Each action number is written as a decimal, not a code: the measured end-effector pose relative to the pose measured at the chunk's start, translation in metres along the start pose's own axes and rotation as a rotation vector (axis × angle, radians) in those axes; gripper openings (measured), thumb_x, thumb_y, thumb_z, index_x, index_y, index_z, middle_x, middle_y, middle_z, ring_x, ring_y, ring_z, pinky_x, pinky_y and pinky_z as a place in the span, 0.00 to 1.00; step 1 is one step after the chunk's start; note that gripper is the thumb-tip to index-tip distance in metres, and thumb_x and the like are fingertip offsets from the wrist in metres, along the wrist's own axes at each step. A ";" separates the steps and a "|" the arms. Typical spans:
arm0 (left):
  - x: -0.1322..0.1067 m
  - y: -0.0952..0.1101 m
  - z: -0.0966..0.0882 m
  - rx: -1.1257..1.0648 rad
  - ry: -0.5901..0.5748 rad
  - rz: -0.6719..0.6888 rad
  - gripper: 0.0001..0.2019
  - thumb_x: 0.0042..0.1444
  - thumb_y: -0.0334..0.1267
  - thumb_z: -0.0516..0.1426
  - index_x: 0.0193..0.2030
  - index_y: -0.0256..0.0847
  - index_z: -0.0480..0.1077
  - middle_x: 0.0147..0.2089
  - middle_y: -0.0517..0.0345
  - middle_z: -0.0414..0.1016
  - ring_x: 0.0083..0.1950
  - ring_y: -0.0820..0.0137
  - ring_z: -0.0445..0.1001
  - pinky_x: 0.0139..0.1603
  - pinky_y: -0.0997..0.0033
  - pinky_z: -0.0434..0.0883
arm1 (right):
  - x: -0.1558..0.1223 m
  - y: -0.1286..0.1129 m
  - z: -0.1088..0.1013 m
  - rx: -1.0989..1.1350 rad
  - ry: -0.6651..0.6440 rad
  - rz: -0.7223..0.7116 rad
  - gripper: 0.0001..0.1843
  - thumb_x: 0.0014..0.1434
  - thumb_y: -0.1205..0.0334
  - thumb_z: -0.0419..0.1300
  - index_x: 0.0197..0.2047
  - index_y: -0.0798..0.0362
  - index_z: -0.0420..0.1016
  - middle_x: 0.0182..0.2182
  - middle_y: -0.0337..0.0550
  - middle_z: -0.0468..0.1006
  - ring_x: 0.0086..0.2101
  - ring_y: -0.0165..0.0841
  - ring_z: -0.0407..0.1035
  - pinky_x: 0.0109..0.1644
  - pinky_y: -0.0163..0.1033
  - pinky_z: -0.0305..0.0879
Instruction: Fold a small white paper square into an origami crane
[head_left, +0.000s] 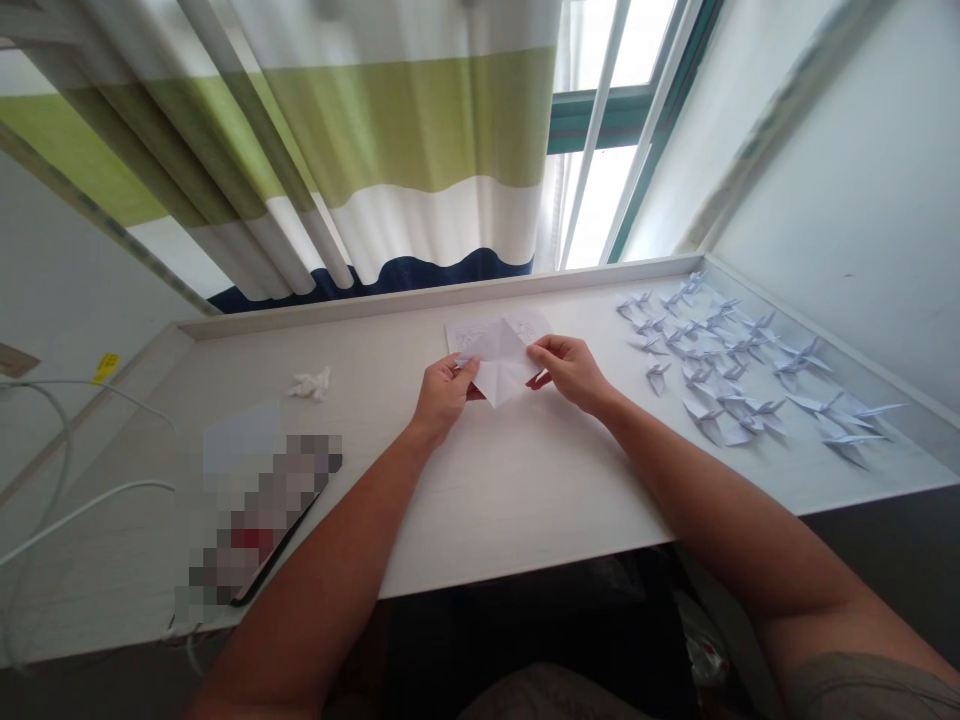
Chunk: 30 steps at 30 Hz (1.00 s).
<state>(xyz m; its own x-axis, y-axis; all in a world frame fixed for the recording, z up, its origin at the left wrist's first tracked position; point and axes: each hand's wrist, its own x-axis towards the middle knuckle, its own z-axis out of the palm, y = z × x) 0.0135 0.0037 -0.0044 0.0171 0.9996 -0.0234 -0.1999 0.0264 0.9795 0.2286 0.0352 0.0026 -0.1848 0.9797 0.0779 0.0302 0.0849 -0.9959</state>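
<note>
Both my hands hold a creased sheet of white paper (499, 352) just above the white desk (525, 480), near its middle. My left hand (444, 393) pinches the paper's left edge between thumb and fingers. My right hand (571, 368) grips the right edge, fingers curled. The sheet shows fold lines and hangs down to a point between the hands.
Several folded white paper cranes (739, 365) lie in rows on the desk's right side by the wall. A crumpled white scrap (311, 383) lies at left. A blurred-out flat object (255, 510) and white cables (67, 500) sit at the left. Striped curtain (360, 150) and window behind.
</note>
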 end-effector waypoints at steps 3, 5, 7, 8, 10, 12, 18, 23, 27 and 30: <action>-0.002 0.001 0.002 0.001 0.006 -0.005 0.27 0.51 0.55 0.73 0.48 0.36 0.78 0.38 0.52 0.85 0.41 0.59 0.86 0.47 0.53 0.85 | -0.004 -0.004 0.002 0.032 -0.134 0.065 0.31 0.49 0.33 0.76 0.34 0.54 0.78 0.30 0.44 0.83 0.26 0.33 0.79 0.27 0.37 0.78; -0.003 0.002 0.002 -0.003 0.005 -0.019 0.27 0.51 0.53 0.73 0.48 0.35 0.78 0.39 0.51 0.86 0.41 0.59 0.86 0.47 0.52 0.85 | -0.006 -0.006 0.003 0.022 -0.186 0.081 0.31 0.47 0.34 0.78 0.35 0.55 0.80 0.31 0.45 0.83 0.25 0.33 0.79 0.28 0.37 0.78; -0.003 0.003 0.002 -0.002 -0.002 -0.035 0.26 0.51 0.52 0.73 0.48 0.34 0.78 0.39 0.50 0.86 0.41 0.58 0.86 0.47 0.51 0.85 | -0.007 -0.007 0.003 0.013 -0.186 0.081 0.31 0.47 0.35 0.78 0.36 0.55 0.81 0.28 0.44 0.83 0.23 0.32 0.77 0.27 0.36 0.76; -0.002 0.004 0.002 0.000 -0.002 -0.041 0.26 0.51 0.52 0.73 0.48 0.34 0.78 0.38 0.50 0.85 0.41 0.58 0.86 0.47 0.51 0.85 | -0.008 -0.007 0.002 0.009 -0.178 0.079 0.31 0.48 0.35 0.78 0.36 0.55 0.81 0.26 0.43 0.82 0.22 0.31 0.76 0.25 0.35 0.73; -0.002 0.005 0.001 0.007 -0.001 -0.052 0.25 0.52 0.52 0.73 0.47 0.34 0.79 0.37 0.51 0.85 0.39 0.59 0.86 0.46 0.52 0.85 | -0.008 -0.007 -0.001 -0.003 -0.158 0.069 0.29 0.50 0.35 0.76 0.34 0.55 0.80 0.19 0.39 0.78 0.17 0.29 0.70 0.22 0.34 0.66; -0.002 0.007 0.000 0.014 -0.001 -0.061 0.23 0.52 0.51 0.73 0.46 0.34 0.79 0.37 0.51 0.85 0.36 0.61 0.85 0.44 0.53 0.85 | -0.007 -0.007 -0.004 -0.016 -0.141 0.057 0.28 0.52 0.35 0.75 0.34 0.54 0.79 0.14 0.35 0.73 0.13 0.26 0.62 0.19 0.34 0.58; -0.004 0.011 -0.001 0.021 0.002 -0.068 0.21 0.52 0.49 0.72 0.43 0.33 0.78 0.35 0.50 0.83 0.34 0.62 0.84 0.43 0.55 0.84 | -0.005 -0.006 -0.008 -0.009 -0.145 0.081 0.28 0.52 0.36 0.76 0.32 0.53 0.77 0.14 0.35 0.74 0.13 0.26 0.61 0.19 0.34 0.56; -0.006 0.015 0.001 -0.016 -0.003 -0.056 0.20 0.49 0.46 0.71 0.42 0.32 0.78 0.35 0.50 0.84 0.34 0.63 0.84 0.40 0.59 0.84 | -0.005 -0.005 -0.007 -0.001 -0.175 0.085 0.29 0.52 0.35 0.75 0.28 0.53 0.75 0.15 0.37 0.75 0.13 0.25 0.61 0.19 0.33 0.55; -0.007 0.015 0.002 -0.023 -0.015 -0.056 0.21 0.47 0.46 0.72 0.42 0.32 0.79 0.35 0.51 0.84 0.33 0.65 0.82 0.39 0.60 0.83 | -0.005 -0.006 -0.007 0.015 -0.187 0.086 0.27 0.54 0.39 0.76 0.27 0.54 0.75 0.15 0.38 0.75 0.13 0.25 0.61 0.19 0.33 0.53; -0.008 0.015 0.002 -0.011 -0.025 -0.065 0.21 0.47 0.47 0.71 0.42 0.31 0.80 0.35 0.50 0.84 0.33 0.65 0.82 0.37 0.62 0.83 | -0.007 -0.008 -0.005 0.038 -0.195 0.092 0.26 0.54 0.41 0.76 0.25 0.54 0.74 0.14 0.38 0.74 0.13 0.24 0.61 0.19 0.33 0.54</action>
<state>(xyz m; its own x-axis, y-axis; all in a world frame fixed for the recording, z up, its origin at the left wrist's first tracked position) 0.0126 -0.0040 0.0109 0.0553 0.9951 -0.0818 -0.2083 0.0916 0.9738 0.2349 0.0286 0.0105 -0.3701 0.9288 -0.0195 0.0192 -0.0133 -0.9997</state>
